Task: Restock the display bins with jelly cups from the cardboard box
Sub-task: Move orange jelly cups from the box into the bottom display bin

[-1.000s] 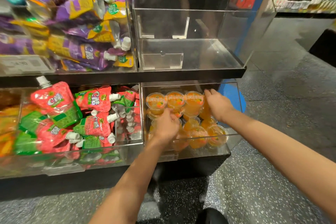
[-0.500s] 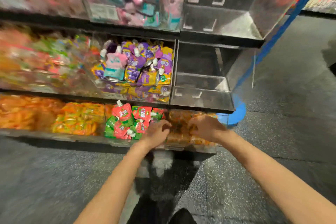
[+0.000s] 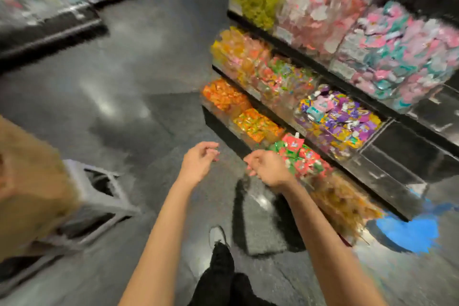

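Both grips empty: my left hand [image 3: 198,163] and right hand [image 3: 267,166] hang loosely curled, holding nothing, over the floor [image 3: 124,87]

A second ago both hands were down in the bottom-right display bin [image 3: 345,204] among the jelly cups [image 3: 347,206]; now they are out and my view has swung left, so I judge that load delivered and the next trip starting. The cups sit as an orange blur in that bin. The cardboard box [image 3: 29,189] is at my far left on a grey stool [image 3: 104,194], contents unseen. Red-green pouches [image 3: 301,156] fill the neighbouring bin
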The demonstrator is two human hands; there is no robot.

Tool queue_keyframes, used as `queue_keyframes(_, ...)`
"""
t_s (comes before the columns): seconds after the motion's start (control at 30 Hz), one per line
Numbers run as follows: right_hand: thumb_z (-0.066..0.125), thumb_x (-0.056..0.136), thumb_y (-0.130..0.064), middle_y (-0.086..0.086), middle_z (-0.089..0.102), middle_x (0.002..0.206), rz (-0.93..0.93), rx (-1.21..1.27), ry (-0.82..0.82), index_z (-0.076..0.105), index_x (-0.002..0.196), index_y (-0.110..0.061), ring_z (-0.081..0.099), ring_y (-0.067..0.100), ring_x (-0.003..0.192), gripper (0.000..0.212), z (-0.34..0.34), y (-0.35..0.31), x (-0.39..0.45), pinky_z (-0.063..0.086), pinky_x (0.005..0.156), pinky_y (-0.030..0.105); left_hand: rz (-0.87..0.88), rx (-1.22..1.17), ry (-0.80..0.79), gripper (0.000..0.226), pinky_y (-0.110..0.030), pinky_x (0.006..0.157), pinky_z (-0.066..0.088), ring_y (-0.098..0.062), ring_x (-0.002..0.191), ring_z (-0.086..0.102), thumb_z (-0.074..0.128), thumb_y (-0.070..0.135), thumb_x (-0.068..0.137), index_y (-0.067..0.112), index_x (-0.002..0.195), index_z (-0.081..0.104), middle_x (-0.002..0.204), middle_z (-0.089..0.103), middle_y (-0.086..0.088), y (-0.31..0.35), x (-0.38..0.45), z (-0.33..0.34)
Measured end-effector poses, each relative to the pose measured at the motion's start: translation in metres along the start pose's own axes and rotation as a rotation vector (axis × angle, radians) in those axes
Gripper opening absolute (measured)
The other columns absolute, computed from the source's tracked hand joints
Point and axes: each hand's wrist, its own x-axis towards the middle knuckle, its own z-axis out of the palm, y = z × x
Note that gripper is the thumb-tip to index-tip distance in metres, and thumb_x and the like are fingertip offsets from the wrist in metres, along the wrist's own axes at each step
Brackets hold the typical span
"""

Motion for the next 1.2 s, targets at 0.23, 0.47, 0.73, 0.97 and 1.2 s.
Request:
queue_keyframes(0.23, 0.055, 0.094, -0.013, 0.004, 0.062, 0.07, -0.043, 0.148, -0.238, 0.062, 0.082, -0.015, 0.06, 0.007, 0.052, 0.014, 0.157, -0.108, -0.015, 0.046, 0.054, 0.019, -0.146, -0.382, 0.482, 0.022, -0.011, 0.061, 0.047, 0.005, 0.054, 0.061, 0.046, -0.005, 0.094, 0.003, 0.11, 0.057, 0.083, 0.062, -0.002, -0.051, -0.107, -0.159)
queue_keyframes(0.47, 0.05, 0.096, -0.008, 0.011, 0.062, 0.075, -0.08, 0.149, -0.369, 0.062, 0.097, -0.002, 0.06, 0.014, 0.059, 0.013, 0.328, -0.209, -0.016, 0.045, 0.055, 0.022, -0.287, -0.573, 0.803, 0.014, -0.024, 0.071, 0.051, -0.008, 0.069, 0.064, 0.054, 0.0, 0.091, 0.009, 0.098, 0.063, 0.082, 0.066, -0.004, -0.143, -0.178, -0.319)
queue_keyframes(0.73, 0.048, 0.097, -0.003, 0.01, 0.062, 0.071, -0.141, 0.183, -0.489, 0.06, 0.1, -0.002, 0.06, 0.002, 0.046, 0.013, 0.526, -0.326, -0.025, 0.049, 0.049, 0.014, -0.426, -0.663, 1.001, 0.017, -0.018, 0.063, 0.049, -0.011, 0.072, 0.062, 0.05, -0.001, 0.094, 0.005, 0.102, 0.064, 0.084, 0.065, -0.002, -0.242, -0.232, -0.499)
queue_keyframes(0.97, 0.049, 0.097, -0.003, 0.011, 0.066, 0.077, -0.129, 0.012, -0.649, 0.063, 0.101, -0.001, 0.063, 0.016, 0.062, 0.015, 0.672, -0.387, -0.011, 0.052, 0.06, 0.025, -0.471, -0.702, 1.105, 0.017, -0.016, 0.063, 0.046, -0.011, 0.074, 0.06, 0.049, -0.001, 0.094, 0.003, 0.104, 0.062, 0.088, 0.064, -0.009, -0.307, -0.265, -0.619)
queue_keyframes(1.2, 0.051, 0.094, 0.002, 0.012, 0.065, 0.072, -0.047, -0.28, -0.657, 0.064, 0.1, 0.004, 0.058, 0.013, 0.048, 0.015, 0.803, -0.393, 0.05, 0.045, 0.042, 0.023, -0.605, -0.589, 1.117, 0.017, -0.024, 0.068, 0.047, -0.013, 0.079, 0.056, 0.055, 0.008, 0.092, 0.012, 0.106, 0.064, 0.096, 0.063, -0.003, -0.38, -0.249, -0.714)
